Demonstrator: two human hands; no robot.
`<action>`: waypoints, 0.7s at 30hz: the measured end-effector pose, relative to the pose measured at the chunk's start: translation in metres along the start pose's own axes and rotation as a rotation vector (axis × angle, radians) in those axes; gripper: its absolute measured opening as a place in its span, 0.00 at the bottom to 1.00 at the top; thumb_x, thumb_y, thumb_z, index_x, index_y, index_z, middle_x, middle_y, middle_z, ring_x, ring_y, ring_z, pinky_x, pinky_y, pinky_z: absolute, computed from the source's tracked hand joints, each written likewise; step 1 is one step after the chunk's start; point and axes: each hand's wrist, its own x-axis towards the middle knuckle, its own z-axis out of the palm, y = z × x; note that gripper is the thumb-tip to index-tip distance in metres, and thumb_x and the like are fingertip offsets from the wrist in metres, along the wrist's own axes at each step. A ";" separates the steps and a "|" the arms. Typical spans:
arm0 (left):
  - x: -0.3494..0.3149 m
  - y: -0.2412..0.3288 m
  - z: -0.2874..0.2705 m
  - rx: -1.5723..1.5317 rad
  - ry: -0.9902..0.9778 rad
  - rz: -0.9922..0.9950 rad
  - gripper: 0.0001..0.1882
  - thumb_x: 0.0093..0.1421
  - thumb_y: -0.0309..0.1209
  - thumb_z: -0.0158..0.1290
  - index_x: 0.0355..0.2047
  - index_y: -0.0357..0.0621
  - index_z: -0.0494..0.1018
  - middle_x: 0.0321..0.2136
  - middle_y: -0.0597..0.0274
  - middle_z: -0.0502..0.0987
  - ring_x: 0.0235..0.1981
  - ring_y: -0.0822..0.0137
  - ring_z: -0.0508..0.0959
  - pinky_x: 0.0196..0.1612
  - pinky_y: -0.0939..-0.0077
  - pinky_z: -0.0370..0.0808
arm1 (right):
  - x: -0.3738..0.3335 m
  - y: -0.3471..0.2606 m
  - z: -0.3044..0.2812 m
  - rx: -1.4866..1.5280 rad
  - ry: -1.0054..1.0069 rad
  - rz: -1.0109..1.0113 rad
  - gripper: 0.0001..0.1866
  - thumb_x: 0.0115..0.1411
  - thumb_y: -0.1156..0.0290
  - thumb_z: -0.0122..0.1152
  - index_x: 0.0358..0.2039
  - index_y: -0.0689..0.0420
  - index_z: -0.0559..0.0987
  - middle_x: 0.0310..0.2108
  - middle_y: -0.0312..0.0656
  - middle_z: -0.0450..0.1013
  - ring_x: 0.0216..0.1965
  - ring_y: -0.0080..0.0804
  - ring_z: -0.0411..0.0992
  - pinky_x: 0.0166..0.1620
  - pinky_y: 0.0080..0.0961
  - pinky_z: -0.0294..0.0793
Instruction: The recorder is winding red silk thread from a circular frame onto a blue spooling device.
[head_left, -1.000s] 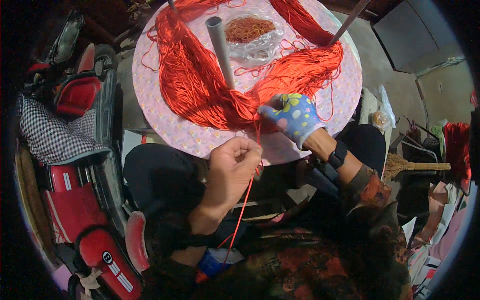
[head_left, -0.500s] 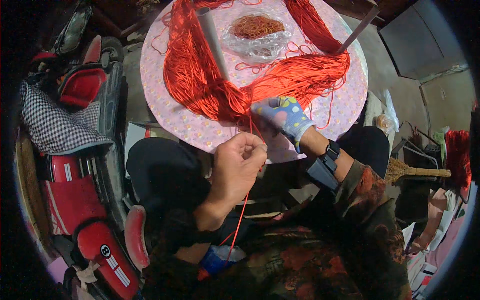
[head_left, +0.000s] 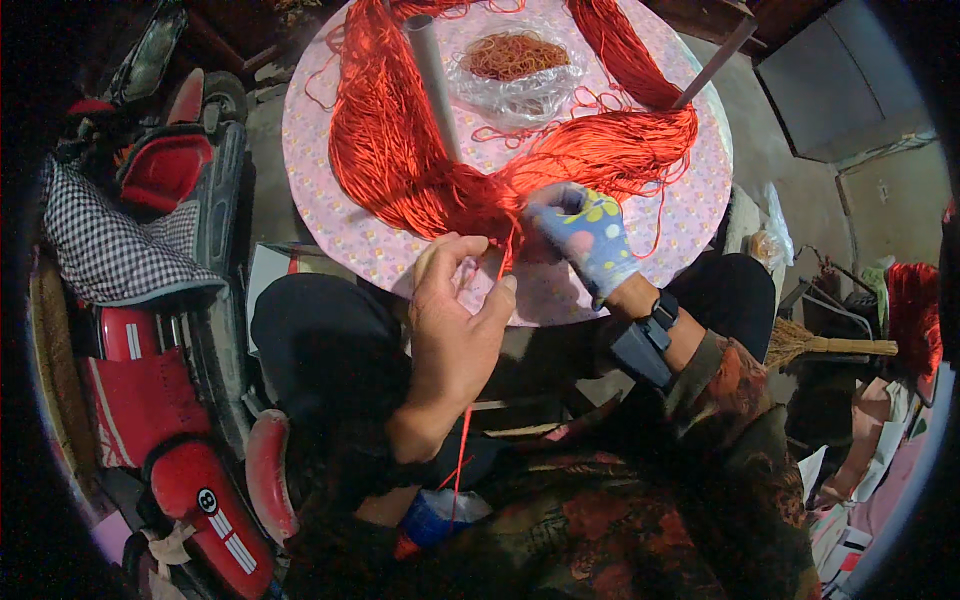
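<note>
The left hand [head_left: 455, 325] is bare, with its thumb and index finger parted in a wide, loose curve; a red strand [head_left: 511, 248] runs down in the space between their tips, close to the thumb, and I can't tell whether the thumb touches it. The right hand [head_left: 588, 238], just right of those fingertips, wears a blue glove [head_left: 608, 250] with yellow and pink spots. Its fingers are curled in at the edge of the red cord skein [head_left: 400, 170]; their tips are blurred, so whether they grip a strand is unclear.

Below the left hand's fingers, a red cord end [head_left: 464, 440] hangs toward a blue-and-white object [head_left: 445, 515]. A dark watch [head_left: 664, 310] sits on the wrist behind the gloved fingers.

The skein lies directly beyond both sets of fingers, fanning out to left and right on a round table [head_left: 310, 180] with a pink patterned cover. Farther from the fingertips, a grey post [head_left: 433, 90] stands inside the skein's bend, and another post [head_left: 715, 62] rises to the right where the cords turn. Between them, a clear plastic bag [head_left: 520, 98] holds brownish-orange loops [head_left: 515, 55].

Well right of the gloved fingers lies a straw broom [head_left: 840, 346]; well left of the bare ones is a checked cloth [head_left: 110, 240].
</note>
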 end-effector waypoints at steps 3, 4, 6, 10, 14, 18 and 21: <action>-0.001 0.000 -0.001 -0.037 -0.017 -0.032 0.16 0.56 0.25 0.55 0.46 0.38 0.70 0.45 0.56 0.73 0.47 0.64 0.74 0.51 0.72 0.70 | -0.008 0.003 -0.015 0.370 -0.117 0.073 0.06 0.54 0.72 0.61 0.32 0.58 0.77 0.29 0.32 0.75 0.30 0.19 0.71 0.35 0.19 0.71; -0.002 -0.001 0.000 -0.131 -0.044 -0.080 0.16 0.57 0.26 0.54 0.46 0.38 0.69 0.45 0.55 0.73 0.45 0.64 0.75 0.49 0.72 0.71 | -0.008 0.006 -0.016 0.428 -0.137 0.019 0.06 0.54 0.73 0.61 0.33 0.57 0.76 0.30 0.30 0.73 0.30 0.17 0.70 0.35 0.17 0.69; -0.004 0.000 -0.002 -0.341 -0.138 -0.237 0.14 0.60 0.27 0.53 0.46 0.38 0.69 0.42 0.55 0.74 0.39 0.66 0.76 0.43 0.76 0.73 | -0.009 0.009 -0.016 0.494 -0.174 0.010 0.06 0.57 0.70 0.58 0.35 0.56 0.75 0.32 0.32 0.72 0.33 0.20 0.70 0.39 0.20 0.69; -0.004 0.008 -0.012 -0.608 -0.382 -0.507 0.12 0.65 0.28 0.48 0.46 0.36 0.71 0.29 0.61 0.74 0.21 0.77 0.72 0.24 0.86 0.69 | -0.007 0.001 -0.018 0.494 -0.206 0.043 0.07 0.58 0.69 0.56 0.36 0.56 0.74 0.33 0.35 0.73 0.31 0.23 0.72 0.37 0.21 0.72; 0.000 0.002 -0.016 -0.652 -0.306 -0.579 0.13 0.66 0.31 0.45 0.44 0.35 0.73 0.18 0.70 0.69 0.12 0.83 0.60 0.14 0.90 0.57 | 0.001 -0.014 -0.021 0.666 -0.178 0.073 0.07 0.60 0.67 0.53 0.36 0.56 0.73 0.30 0.38 0.73 0.25 0.25 0.71 0.32 0.21 0.73; 0.001 0.006 -0.019 -0.645 -0.301 -0.606 0.13 0.67 0.32 0.46 0.43 0.35 0.73 0.17 0.72 0.67 0.11 0.85 0.57 0.12 0.89 0.51 | 0.018 -0.011 -0.036 0.617 -0.264 0.144 0.09 0.63 0.65 0.50 0.38 0.55 0.74 0.28 0.37 0.72 0.22 0.23 0.68 0.27 0.19 0.68; 0.003 0.005 -0.020 -0.622 -0.263 -0.583 0.13 0.66 0.32 0.46 0.43 0.35 0.73 0.17 0.72 0.66 0.11 0.85 0.55 0.12 0.88 0.49 | 0.013 -0.021 -0.055 0.366 -0.285 0.196 0.11 0.64 0.64 0.50 0.43 0.54 0.76 0.26 0.30 0.69 0.21 0.17 0.64 0.25 0.13 0.63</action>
